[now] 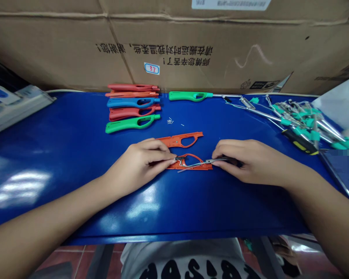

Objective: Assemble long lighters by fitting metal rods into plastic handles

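My left hand is closed in a pinch on a small black part with thin wires. It sits over the lower orange lighter half-shell, whose loop handle faces right. At that shell's right end, my right hand pinches a grey metal tube. A pale wire runs between the black part and the tube. Just beyond lies a second orange half-shell, inner side up, partly covered by my left fingers. How deep the parts sit in the lower shell is hard to tell.
Several lighter shells, including a green one and a blue one, are stacked at back left. A green lighter with a metal tube, small screws, a pile of tube assemblies and a screwdriver lie beyond. A cardboard box stands behind.
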Available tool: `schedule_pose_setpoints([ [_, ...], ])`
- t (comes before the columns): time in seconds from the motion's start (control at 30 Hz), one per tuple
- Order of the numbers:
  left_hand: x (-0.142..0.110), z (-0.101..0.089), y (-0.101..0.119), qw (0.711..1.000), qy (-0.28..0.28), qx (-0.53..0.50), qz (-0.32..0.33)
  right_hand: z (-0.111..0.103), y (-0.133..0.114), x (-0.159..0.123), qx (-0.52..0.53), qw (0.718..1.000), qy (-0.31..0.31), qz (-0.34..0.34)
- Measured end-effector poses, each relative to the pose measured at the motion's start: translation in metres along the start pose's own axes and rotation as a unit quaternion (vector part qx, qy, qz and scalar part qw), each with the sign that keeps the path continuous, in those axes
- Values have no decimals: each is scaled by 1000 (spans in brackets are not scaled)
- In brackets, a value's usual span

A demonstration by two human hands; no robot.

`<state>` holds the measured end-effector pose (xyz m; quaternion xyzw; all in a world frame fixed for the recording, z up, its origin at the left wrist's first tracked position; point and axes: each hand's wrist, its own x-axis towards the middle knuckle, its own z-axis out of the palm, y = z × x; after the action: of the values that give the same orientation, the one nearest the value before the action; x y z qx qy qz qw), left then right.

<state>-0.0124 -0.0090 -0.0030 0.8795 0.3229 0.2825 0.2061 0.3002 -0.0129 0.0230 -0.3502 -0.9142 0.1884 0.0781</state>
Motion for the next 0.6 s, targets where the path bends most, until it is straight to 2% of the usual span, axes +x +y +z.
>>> schedule_pose_setpoints([
  [0.6,3,-4,8,999,-33,37,19,1,-2,0,-1,1000,-1,1],
])
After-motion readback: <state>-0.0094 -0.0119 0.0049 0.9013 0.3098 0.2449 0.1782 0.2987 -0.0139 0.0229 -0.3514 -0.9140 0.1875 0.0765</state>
